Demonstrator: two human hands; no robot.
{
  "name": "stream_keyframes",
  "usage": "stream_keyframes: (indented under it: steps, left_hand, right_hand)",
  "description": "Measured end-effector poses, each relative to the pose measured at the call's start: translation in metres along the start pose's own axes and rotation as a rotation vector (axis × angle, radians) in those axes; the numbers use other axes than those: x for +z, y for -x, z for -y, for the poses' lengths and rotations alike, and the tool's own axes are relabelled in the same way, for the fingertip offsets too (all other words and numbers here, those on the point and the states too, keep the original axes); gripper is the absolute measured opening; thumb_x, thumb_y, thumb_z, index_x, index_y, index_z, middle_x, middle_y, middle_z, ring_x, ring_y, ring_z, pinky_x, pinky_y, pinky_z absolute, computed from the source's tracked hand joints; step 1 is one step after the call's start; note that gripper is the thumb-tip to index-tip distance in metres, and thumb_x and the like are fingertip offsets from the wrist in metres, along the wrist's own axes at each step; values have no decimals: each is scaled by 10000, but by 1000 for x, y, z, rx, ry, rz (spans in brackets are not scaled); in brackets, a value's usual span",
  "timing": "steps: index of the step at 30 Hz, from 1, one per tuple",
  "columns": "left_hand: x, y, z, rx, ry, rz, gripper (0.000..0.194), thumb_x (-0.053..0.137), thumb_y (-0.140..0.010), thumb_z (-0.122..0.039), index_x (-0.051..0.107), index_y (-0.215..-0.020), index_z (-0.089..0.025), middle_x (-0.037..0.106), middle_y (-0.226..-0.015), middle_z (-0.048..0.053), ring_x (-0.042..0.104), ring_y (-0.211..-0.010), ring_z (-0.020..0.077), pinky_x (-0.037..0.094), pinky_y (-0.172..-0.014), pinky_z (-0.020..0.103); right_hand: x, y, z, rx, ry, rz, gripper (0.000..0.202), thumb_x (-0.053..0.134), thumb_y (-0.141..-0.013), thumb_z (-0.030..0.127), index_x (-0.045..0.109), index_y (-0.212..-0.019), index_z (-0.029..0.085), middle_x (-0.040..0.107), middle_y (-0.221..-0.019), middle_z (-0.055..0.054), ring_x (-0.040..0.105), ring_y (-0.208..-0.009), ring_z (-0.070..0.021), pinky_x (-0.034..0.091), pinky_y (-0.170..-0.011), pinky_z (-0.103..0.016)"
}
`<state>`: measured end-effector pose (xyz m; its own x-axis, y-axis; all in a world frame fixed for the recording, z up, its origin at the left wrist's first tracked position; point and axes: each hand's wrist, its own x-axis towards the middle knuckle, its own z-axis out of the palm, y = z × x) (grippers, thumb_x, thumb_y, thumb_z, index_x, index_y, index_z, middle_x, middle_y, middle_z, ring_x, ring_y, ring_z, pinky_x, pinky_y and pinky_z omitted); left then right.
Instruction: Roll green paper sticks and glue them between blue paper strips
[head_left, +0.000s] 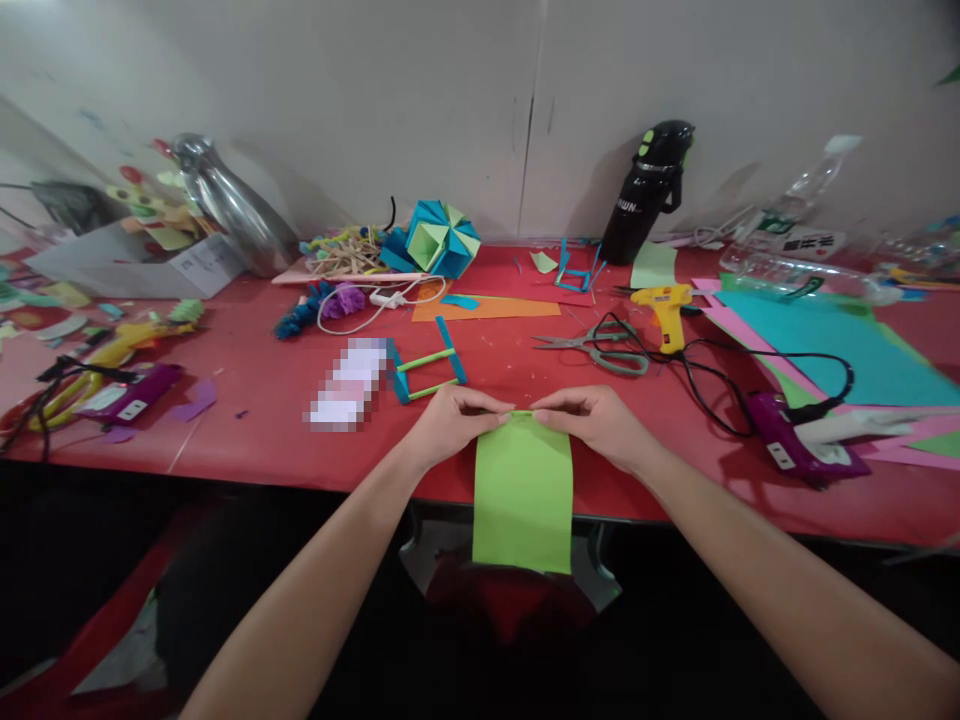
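A light green sheet of paper (523,495) hangs over the front edge of the red table (247,400), its top edge rolled or folded into a narrow strip. My left hand (461,418) pinches the left end of that strip between thumb and fingers. At the strip's right end my right hand (589,415) pinches it in the same way. Just beyond my left hand stands a small frame of blue strips and green rods (427,362). Grey-handled scissors (600,345) lie open beyond my right hand.
A yellow glue gun (666,310) with a black cable and a purple power strip (802,440) are at the right, near coloured sheets (847,345). A black bottle (649,190), a paper ball (442,240) and a steel flask (232,205) stand at the back. Another power strip (131,393) lies left.
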<state>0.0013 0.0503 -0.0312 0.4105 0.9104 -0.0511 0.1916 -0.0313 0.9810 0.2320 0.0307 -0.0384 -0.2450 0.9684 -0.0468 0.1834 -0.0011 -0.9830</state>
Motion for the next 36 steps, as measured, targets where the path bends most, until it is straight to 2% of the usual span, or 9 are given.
stream_keyframes:
  steps: [6,10,15,20,29,36]
  left_hand:
    - [-2,0,0,12,8,24,250,801,-727,-310,794,-943,-184,782,-939,66,734,-870,213,578,-776,282]
    - [0,0,-1,20,37,8,242,806,-719,-307,797,-923,-177,785,-904,70,731,-824,210,574,-743,285]
    - [6,0,1,78,39,-55,191,801,-716,-266,801,-873,-158,777,-850,84,711,-768,196,553,-698,279]
    - [6,0,4,124,91,-66,140,793,-707,-217,798,-840,-174,770,-894,81,703,-803,194,550,-709,282]
    - [4,1,-1,80,33,-23,176,789,-724,-275,792,-866,-171,768,-907,83,702,-821,201,553,-730,292]
    - [5,2,-3,57,18,-60,163,793,-705,-249,784,-838,-154,760,-860,81,694,-770,189,548,-701,285]
  right_hand:
    - [5,1,3,-17,53,-54,249,760,-750,417,772,-873,201,762,-859,-59,664,-750,-182,516,-695,-319]
    - [5,2,4,-11,23,-66,245,781,-724,393,759,-857,189,749,-824,-53,649,-730,-168,505,-681,-301]
    - [4,2,4,-2,7,-43,260,785,-719,398,737,-862,185,736,-827,-49,641,-740,-165,501,-680,-292]
    - [4,2,4,-5,79,4,287,714,-796,451,749,-914,191,748,-872,-65,650,-732,-176,499,-657,-299]
    - [4,1,0,-44,71,-7,228,734,-788,413,773,-897,217,769,-880,-52,675,-747,-181,517,-670,-294]
    - [5,2,5,-25,62,11,279,768,-739,414,760,-916,199,764,-895,-60,684,-758,-192,529,-676,-308]
